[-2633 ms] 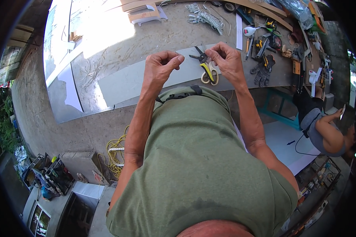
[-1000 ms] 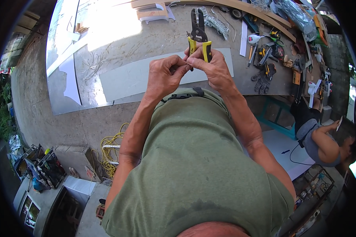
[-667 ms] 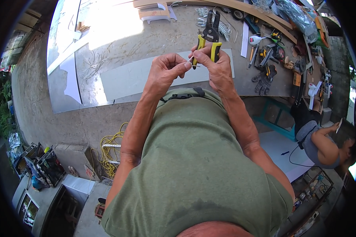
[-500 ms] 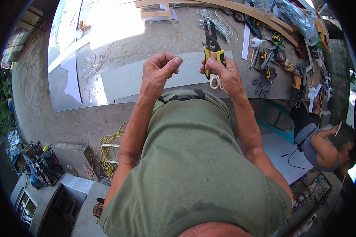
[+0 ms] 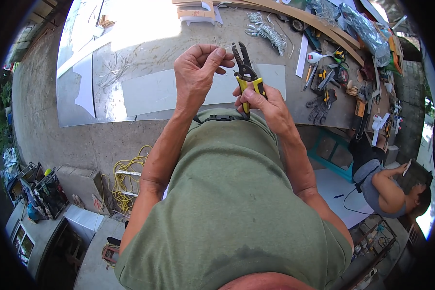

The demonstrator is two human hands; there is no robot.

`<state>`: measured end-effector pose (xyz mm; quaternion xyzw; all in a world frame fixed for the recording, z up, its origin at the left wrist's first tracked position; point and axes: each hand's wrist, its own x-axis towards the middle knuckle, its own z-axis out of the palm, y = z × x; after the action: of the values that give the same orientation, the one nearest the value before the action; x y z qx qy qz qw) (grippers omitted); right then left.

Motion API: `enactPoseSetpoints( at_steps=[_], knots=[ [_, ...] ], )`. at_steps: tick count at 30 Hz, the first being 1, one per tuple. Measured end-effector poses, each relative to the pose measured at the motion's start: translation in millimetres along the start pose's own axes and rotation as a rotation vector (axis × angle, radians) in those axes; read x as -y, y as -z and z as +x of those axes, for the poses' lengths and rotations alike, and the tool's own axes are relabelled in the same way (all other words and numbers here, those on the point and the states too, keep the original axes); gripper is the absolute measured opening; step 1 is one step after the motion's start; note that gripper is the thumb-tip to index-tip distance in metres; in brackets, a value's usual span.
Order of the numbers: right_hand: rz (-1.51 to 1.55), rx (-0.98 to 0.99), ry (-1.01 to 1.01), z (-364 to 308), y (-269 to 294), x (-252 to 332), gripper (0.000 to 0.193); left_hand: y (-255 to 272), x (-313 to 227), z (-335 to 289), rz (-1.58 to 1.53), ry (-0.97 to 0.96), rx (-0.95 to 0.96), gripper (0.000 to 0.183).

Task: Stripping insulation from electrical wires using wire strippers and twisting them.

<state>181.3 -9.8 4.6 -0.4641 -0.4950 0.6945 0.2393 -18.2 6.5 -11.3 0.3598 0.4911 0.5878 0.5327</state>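
Observation:
Thumb and fingers of my left hand (image 5: 196, 72) are pinched round a thin wire (image 5: 215, 41), whose end pokes up above the knuckles. My right hand (image 5: 273, 107) is closed on the yellow-and-black handles of a wire stripper (image 5: 247, 73). The tool's dark notched jaws point up and away, right beside my left fingertips. Whether the wire lies between the jaws is too fine to tell. Both hands are raised above a long pale sheet (image 5: 152, 94) lying on the worktable (image 5: 154, 55).
Loose thin wires (image 5: 113, 67) lie at the left. Coiled white light strings (image 5: 270, 36) rest at the back. Tools and a dark glove (image 5: 319, 108) crowd the right side, near long curved brown strips (image 5: 314, 24). A person (image 5: 384, 186) is at the far right.
My right hand has brought the wire stripper leftward, so its jaws now stand beside my left fingertips. My left hand has risen slightly. The whole view has shifted a little.

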Motion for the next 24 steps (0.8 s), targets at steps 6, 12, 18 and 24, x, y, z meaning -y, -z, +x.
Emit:
enactPoseSetpoints(
  at_steps=[6,12,18,24],
  knots=[
    [-0.039,-0.009,0.025,2.1,-3.1,-2.6,0.042,-7.6,11.4,-2.4,0.130,-0.092,-0.074,0.015],
    [-0.094,-0.034,0.031,4.0,-4.4,-3.6,0.042,-9.2,14.2,-3.5,0.193,-0.082,-0.066,0.016],
    [-0.223,-0.075,0.063,4.7,-6.4,-4.0,0.044,-9.1,16.7,-2.3,0.192,-0.086,-0.069,0.014],
    [-0.293,-0.104,0.084,7.2,-5.3,-12.5,0.043,-8.2,19.7,-1.8,0.177,-0.072,-0.064,0.014]
  ],
)
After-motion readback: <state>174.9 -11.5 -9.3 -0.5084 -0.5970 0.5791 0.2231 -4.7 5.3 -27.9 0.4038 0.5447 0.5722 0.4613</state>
